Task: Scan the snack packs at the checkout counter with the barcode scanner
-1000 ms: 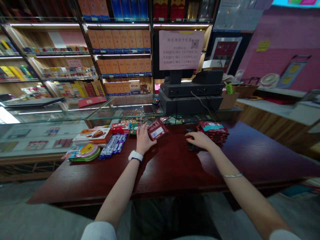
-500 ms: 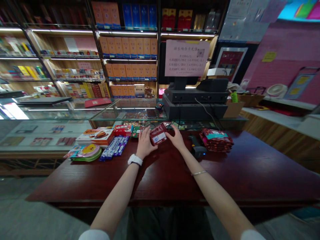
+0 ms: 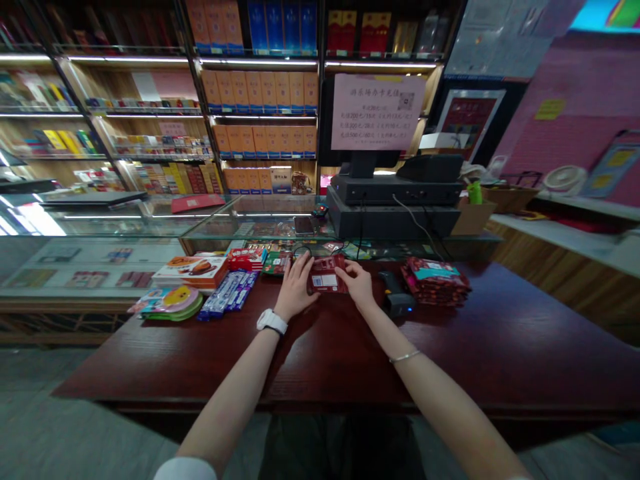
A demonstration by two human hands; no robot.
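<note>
A dark red snack packet (image 3: 327, 281) with a white label and barcode lies near the far edge of the brown desk. My left hand (image 3: 296, 288), wearing a white watch, rests along the packet's left edge with fingers stretched out and thumb at its near corner. On the other side, my right hand (image 3: 358, 283) pinches the packet's right end between thumb and fingers. Right of that hand lies a black barcode scanner (image 3: 399, 301) with a blue light. Beyond it sits a stack of red packets (image 3: 435, 281). Whether more packets lie under the middle one, I cannot tell.
Left on the desk (image 3: 200, 373) are purple-blue snack bars (image 3: 230, 293), an orange-white box (image 3: 193, 272), red boxes (image 3: 246, 259), a green packet (image 3: 276, 263) and round colourful packs (image 3: 170, 303). A glass counter (image 3: 260, 230) with a monitor and cash drawer (image 3: 395, 219) stands behind.
The red packet has gone from tilted to nearly level and shifted slightly right and down. My right hand has moved from its edge to gripping its right end.
</note>
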